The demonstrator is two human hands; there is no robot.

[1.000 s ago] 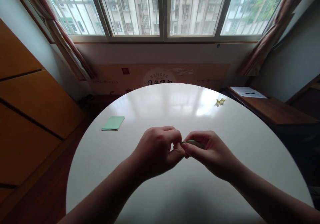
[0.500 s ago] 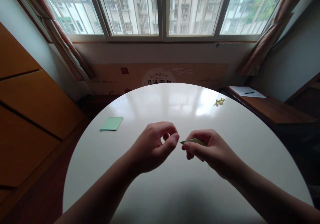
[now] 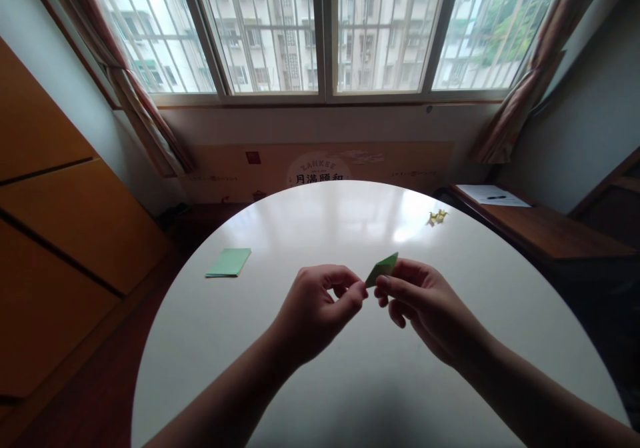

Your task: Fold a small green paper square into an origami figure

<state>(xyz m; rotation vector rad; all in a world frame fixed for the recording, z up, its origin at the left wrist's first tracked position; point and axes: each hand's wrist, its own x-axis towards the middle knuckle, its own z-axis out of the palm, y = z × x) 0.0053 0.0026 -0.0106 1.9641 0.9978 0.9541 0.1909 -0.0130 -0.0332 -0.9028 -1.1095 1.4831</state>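
A small folded green paper (image 3: 382, 269) is raised over the round white table (image 3: 350, 381). My right hand (image 3: 423, 305) pinches its right part between thumb and fingers. My left hand (image 3: 320, 308) is curled, with thumb and forefinger pinching the paper's lower left tip. Both hands hover above the middle of the table.
A stack of green paper sheets (image 3: 229, 262) lies at the table's left. A small yellow folded paper figure (image 3: 437, 217) sits at the far right. A wooden side desk (image 3: 545, 228) with a sheet and pen stands on the right, wooden cabinets (image 3: 60, 235) on the left.
My left hand let go of the paper, then closed on its tip again. The right hand tilted the paper from flat to upright and lifted it a little.
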